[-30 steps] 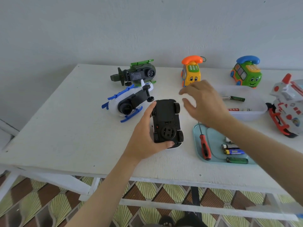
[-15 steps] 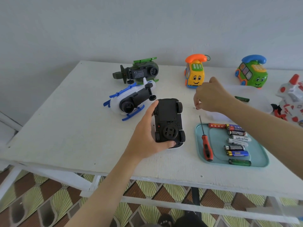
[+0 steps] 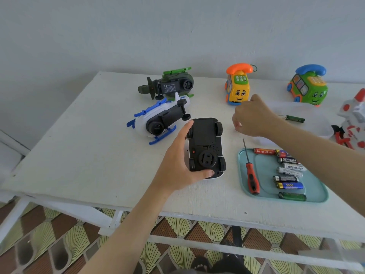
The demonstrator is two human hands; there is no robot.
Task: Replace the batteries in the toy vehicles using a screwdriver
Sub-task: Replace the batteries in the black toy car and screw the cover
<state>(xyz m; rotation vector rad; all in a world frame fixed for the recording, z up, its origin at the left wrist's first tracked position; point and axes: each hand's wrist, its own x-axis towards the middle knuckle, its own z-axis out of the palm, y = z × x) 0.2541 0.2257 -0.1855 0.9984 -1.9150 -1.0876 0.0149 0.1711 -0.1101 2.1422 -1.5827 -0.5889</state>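
A black toy car [image 3: 205, 135] lies upside down on the white table [image 3: 88, 155], its closed battery cover facing up. My left hand [image 3: 177, 165] grips the car from its left side, thumb at the front end and fingers round the rear. My right hand [image 3: 254, 117] hovers to the right of the car with curled fingers, their tips pinched together just above the table; anything tiny between them is not visible. A red-handled screwdriver [image 3: 251, 178] lies on the left of a teal tray [image 3: 242, 175], beside several batteries [image 3: 289, 184].
A white-and-blue helicopter [image 3: 158, 121] and a green helicopter [image 3: 171, 86] lie behind the car. A yellow phone car [image 3: 238, 88] and a green phone car [image 3: 308, 89] stand at the back. A clear container [image 3: 320, 127] holds a green battery [image 3: 294, 118]; a red-and-white toy [image 3: 353, 119] sits far right.
My right hand went from spread open above the car to a pinch down at the table, right of the car. My left hand has kept its hold on the car.
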